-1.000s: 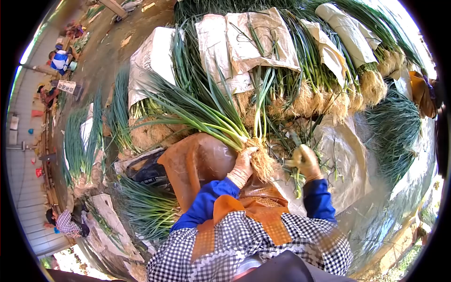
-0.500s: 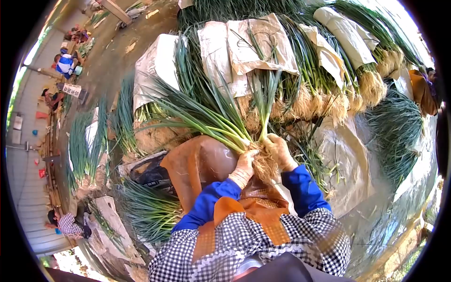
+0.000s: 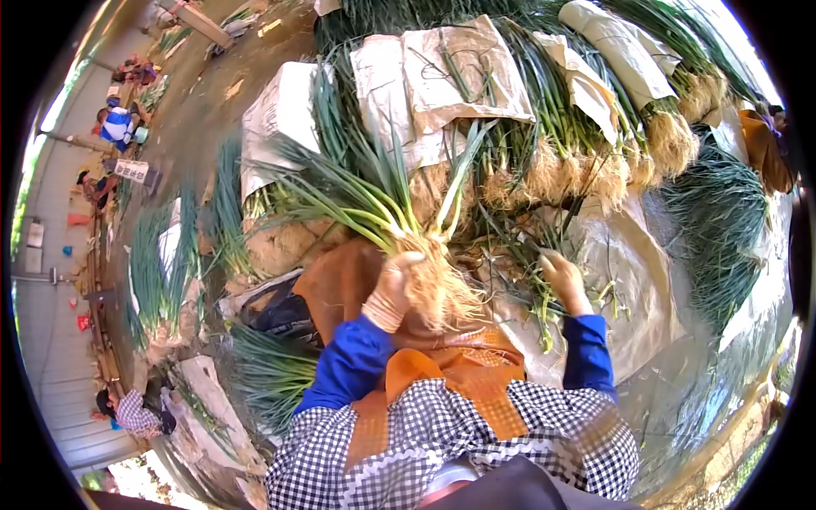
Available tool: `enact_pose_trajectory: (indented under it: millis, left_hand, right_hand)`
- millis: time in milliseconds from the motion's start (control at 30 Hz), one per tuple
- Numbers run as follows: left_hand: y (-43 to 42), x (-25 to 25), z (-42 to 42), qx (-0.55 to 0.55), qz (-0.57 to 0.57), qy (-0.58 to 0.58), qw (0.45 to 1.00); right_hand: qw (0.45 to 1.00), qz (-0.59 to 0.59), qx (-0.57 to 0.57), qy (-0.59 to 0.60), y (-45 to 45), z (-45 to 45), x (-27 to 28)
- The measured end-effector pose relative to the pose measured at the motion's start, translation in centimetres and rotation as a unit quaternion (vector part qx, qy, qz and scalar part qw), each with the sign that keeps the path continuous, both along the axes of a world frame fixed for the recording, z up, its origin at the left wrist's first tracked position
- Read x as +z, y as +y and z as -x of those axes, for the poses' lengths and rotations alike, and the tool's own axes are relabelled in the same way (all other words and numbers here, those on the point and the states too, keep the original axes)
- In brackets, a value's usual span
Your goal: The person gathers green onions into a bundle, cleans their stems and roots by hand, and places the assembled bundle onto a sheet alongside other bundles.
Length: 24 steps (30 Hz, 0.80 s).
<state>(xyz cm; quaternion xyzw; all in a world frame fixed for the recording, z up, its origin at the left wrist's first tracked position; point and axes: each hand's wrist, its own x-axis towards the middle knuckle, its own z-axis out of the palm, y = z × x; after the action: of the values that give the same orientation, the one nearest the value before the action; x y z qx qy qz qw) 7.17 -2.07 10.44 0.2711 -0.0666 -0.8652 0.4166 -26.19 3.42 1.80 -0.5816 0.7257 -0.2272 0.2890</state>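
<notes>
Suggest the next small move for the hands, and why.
Perhaps bring the right hand to the leafy green bunch with stringy tan roots: only the left hand holds it, near the root end, while the right is apart, by loose green leaves.

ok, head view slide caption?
Left hand grips long green onions with straw-coloured roots; right hand near loose green stalks.

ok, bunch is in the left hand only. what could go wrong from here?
1. The green onions splay in two directions, with only the left hand holding them near the roots, so an outer stalk might slip out.
2. Loose leaves lie beside the right hand; some could get mixed into the bunch.
</notes>
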Motion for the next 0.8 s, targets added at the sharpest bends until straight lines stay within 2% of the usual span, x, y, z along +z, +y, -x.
enact_pose_trajectory:
  millis: [33, 67, 100, 133, 167, 233, 267, 300, 367, 433, 467, 500, 533, 600, 633, 667, 700, 733, 767, 800]
  left_hand:
    - [-0.2, 2.6, -0.7, -0.011, 0.055, 0.042, 0.998]
    - [0.9, 7.3, -0.7, 0.038, 0.207, -0.055, 0.976]
    - [-0.4, 9.4, -2.0, 0.0, 0.122, 0.106, 0.987]
    - [-1.7, 11.5, -3.3, -0.039, 0.012, 0.244, 0.969]
    - [-1.9, 13.6, -3.8, -0.035, 0.018, 0.268, 0.963]
    - [-1.7, 17.7, -4.2, 0.008, 0.062, 0.281, 0.958]
    - [-1.5, 19.3, -4.3, 0.027, 0.078, 0.289, 0.954]
    - [-1.4, 20.8, -4.3, 0.047, 0.09, 0.294, 0.95]
    - [-1.1, 23.1, -4.0, 0.082, 0.111, 0.307, 0.942]
    - [-0.6, 25.1, -3.7, 0.115, 0.13, 0.319, 0.932]
    - [-0.1, 25.8, -3.6, 0.131, 0.138, 0.325, 0.926]
    - [0.2, 26.8, -3.8, 0.147, 0.145, 0.335, 0.919]
    - [0.7, 27.5, -3.9, 0.163, 0.152, 0.342, 0.913]
    - [1.4, 28.8, -4.2, 0.186, 0.168, 0.353, 0.902]
    - [1.5, 29.3, -4.3, 0.196, 0.183, 0.351, 0.897]
    - [1.4, 29.6, -4.5, 0.206, 0.19, 0.347, 0.895]
    - [1.1, 29.6, -4.7, 0.212, 0.204, 0.325, 0.899]
    - [0.7, 29.7, -4.9, 0.218, 0.217, 0.302, 0.902]
    - [0.6, 29.4, -4.9, 0.226, 0.229, 0.259, 0.911]
    - [0.8, 29.2, -4.3, 0.224, 0.201, 0.252, 0.92]
  right_hand:
    - [0.989, 0.066, 0.011, -0.132, -2.2, -3.1, 0.8]
    - [0.967, 0.085, 0.027, -0.239, -4.2, -6.4, 3.9]
    - [0.93, 0.13, 0.028, -0.342, -6.1, -9.2, 4.5]
    - [0.93, 0.178, 0.059, -0.317, -7.9, -11.2, 6.4]
    - [0.896, 0.208, 0.06, -0.388, -8.9, -13.1, 9.6]
    - [0.867, 0.305, 0.073, -0.387, -10.8, -15.9, 14.0]
    - [0.806, 0.447, 0.128, -0.366, -11.7, -17.1, 18.1]
    - [0.815, 0.522, 0.148, -0.206, -13.1, -18.1, 19.6]
    - [0.801, 0.56, 0.156, -0.143, -13.7, -19.9, 21.4]
    - [0.747, 0.597, 0.28, -0.083, -16.6, -23.7, 21.6]
    - [0.776, 0.562, 0.285, 0.021, -18.5, -25.4, 19.3]
    - [0.813, 0.445, 0.318, 0.198, -21.9, -26.6, 14.8]
    - [0.898, 0.294, 0.25, 0.212, -22.8, -26.1, 11.1]
    - [0.932, 0.122, 0.257, 0.225, -21.9, -22.4, 6.4]
    - [0.939, 0.116, 0.259, 0.192, -20.9, -21.6, 6.5]
    - [0.942, 0.165, 0.262, 0.127, -19.6, -22.3, 8.5]
    - [0.933, 0.273, 0.234, -0.019, -18.0, -23.7, 10.8]
    - [0.896, 0.368, 0.221, -0.113, -16.4, -25.8, 14.0]
    - [0.806, 0.525, 0.241, -0.131, -14.9, -27.3, 17.3]
    - [0.741, 0.613, 0.236, -0.141, -13.5, -28.7, 21.0]
